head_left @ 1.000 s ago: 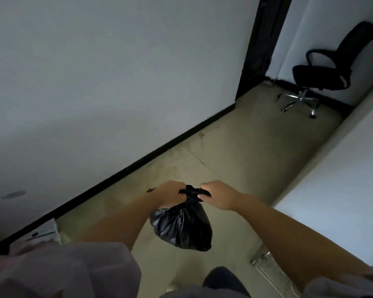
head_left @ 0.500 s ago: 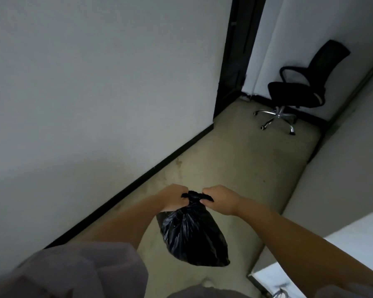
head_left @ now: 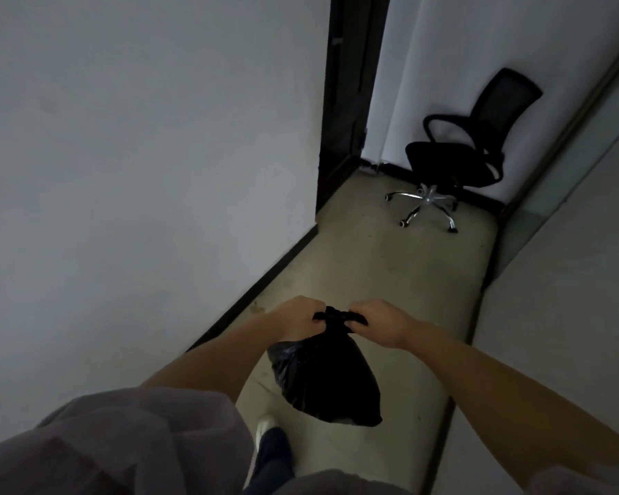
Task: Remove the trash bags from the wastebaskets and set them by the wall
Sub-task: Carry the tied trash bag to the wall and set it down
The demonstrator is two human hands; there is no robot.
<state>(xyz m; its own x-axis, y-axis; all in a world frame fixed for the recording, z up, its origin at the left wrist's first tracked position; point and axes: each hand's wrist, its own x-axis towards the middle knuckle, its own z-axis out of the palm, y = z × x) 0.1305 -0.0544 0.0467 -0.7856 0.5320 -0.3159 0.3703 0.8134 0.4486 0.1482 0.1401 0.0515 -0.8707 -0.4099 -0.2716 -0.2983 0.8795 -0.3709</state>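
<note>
A: Where is the trash bag (head_left: 324, 380) sitting at this moment?

B: It is hanging in the air in front of the person, above the floor (head_left: 390, 280), with its bulging lower part clear of the ground. The wall (head_left: 140, 155) is running along its left side, near but not touching.

A: What is the left hand (head_left: 295, 317) doing?

B: Its fingers are curling round the left end of the knotted bag neck and gripping it.

A: And the right hand (head_left: 381, 325)?

B: Its fingers are curling round the right end of the same knot, also gripping. The two hands are sitting close together, with the knot between them.

A: What else is showing?

B: A black office chair (head_left: 469, 151) is standing at the far end of the corridor, well apart from the bag, beside a dark door frame (head_left: 351, 101). A shoe (head_left: 265, 428) is showing on the floor just below the bag, and a pale sleeve (head_left: 122, 441) is covering the left upper arm.
</note>
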